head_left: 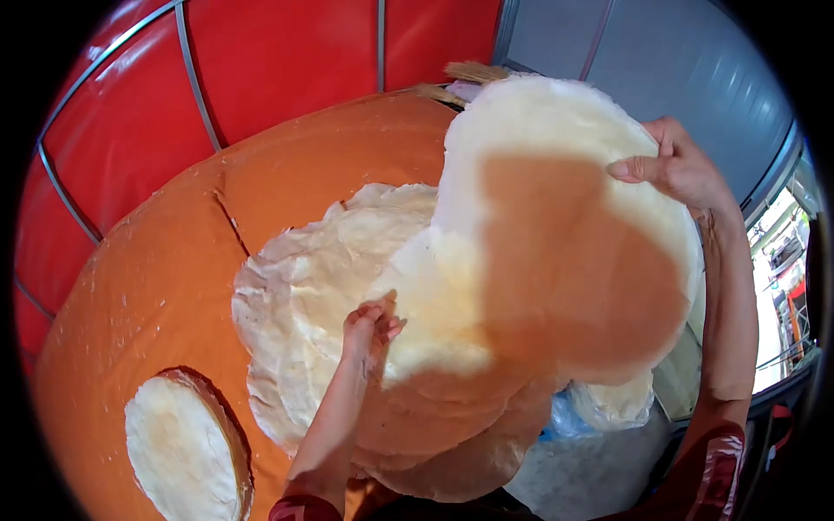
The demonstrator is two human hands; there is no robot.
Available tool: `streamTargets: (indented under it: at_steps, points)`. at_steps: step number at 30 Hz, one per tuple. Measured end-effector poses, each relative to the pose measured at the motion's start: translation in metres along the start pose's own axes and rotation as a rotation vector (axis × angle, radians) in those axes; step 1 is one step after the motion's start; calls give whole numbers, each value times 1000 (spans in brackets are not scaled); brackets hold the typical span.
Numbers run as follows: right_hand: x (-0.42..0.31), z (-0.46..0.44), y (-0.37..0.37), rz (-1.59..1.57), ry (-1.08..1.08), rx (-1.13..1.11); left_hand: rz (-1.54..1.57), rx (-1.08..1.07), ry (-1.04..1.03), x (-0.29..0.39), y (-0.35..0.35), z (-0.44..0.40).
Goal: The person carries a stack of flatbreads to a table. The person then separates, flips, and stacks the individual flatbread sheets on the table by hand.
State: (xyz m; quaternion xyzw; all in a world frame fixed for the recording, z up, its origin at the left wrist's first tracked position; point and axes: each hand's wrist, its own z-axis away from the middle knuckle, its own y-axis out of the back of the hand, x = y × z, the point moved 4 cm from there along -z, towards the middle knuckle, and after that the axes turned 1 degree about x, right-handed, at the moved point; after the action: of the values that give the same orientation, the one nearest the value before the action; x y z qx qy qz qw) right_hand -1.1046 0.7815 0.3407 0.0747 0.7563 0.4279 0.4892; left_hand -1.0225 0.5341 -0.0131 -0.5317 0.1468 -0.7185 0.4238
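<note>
A large, thin, pale round flatbread (469, 208) is raised and tilted at the right, with a dark shadow across it. My right hand (673, 169) grips its upper right edge, the thumb lying on the near face and the other fingers behind. At its lower left edge, my left hand (372, 330) is closed, fingers curled in a pinch on the rim. Beneath and to the left spreads an overlapping pile of similar flatbreads (295, 269) with wavy edges. A separate thick round stack of smaller pale discs (182, 447) sits at the lower left.
An orange cloth (156, 286) covers the rounded surface under the pile. Red sheeting (278, 61) on metal bars stands behind. Grey panels (686, 69) rise at the right. A plastic-wrapped bundle (608, 404) lies below the raised flatbread, and straw bristles (476, 73) show at the back.
</note>
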Motion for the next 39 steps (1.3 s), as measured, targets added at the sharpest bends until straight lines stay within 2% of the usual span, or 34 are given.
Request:
streamTargets:
  at_steps: [2,4,6,11,12,13,14,16,18,19,21,22,24,25,28,29,30,31,32,33,34,35,37,38,39]
  points:
    - [-10,5,2,-54,42,-26,-56,103,-61,-2,-5,15]
    - [-28,12,-1,-105,89,-66,-164,22,-90,3,-22,39]
    - [-56,27,-15,-205,219,-123,153,-210,110,5,-51,66]
    - [-83,53,-69,-271,70,-227,294,-446,36,10,-53,119]
    - [-84,57,-82,-287,27,-263,297,-436,30,9,-47,132]
    - [-85,60,-95,-290,30,-278,108,-330,-33,7,-40,144]
    - [-89,63,-111,-400,109,-391,-81,-220,-91,3,-32,154]
    - [-82,65,-142,-515,184,-525,-15,-113,-71,-16,-5,166]
    - [-70,62,-163,-408,95,-562,-238,44,11,-45,44,161]
    - [-66,61,-168,-304,19,-614,-56,77,-58,-45,44,172]
    - [-57,41,-165,248,319,-136,-33,158,-76,-55,67,174]
    - [-55,33,-156,-35,251,-103,-16,228,-91,-59,79,174]
    - [-62,-17,-129,181,389,-424,16,262,-123,-60,96,180]
    - [-75,-21,-113,287,343,-216,46,297,-147,-60,104,184]
    - [-125,3,-98,360,327,-191,26,278,-196,-59,114,196]
    - [-134,10,-113,591,368,-188,31,279,-194,-57,121,199]
    - [-139,23,-127,822,406,-183,100,316,-108,-58,131,201]
    - [-119,33,-147,826,534,-89,166,351,-22,-61,137,202]
    - [-87,44,-175,827,661,5,169,350,-20,-59,136,206]
    - [-70,69,-198,703,824,89,157,391,-2,-56,134,212]
    - [-62,85,-234,985,556,-184,147,434,16,-54,134,216]
    - [-46,107,-258,599,754,-29,156,442,19,-54,135,216]
    - [-10,145,-304,706,823,-198,183,253,8,-56,132,217]
    - [9,144,-316,697,829,-220,196,272,13,-59,136,217]
    - [27,144,-325,473,919,-195,206,226,10,-61,138,214]
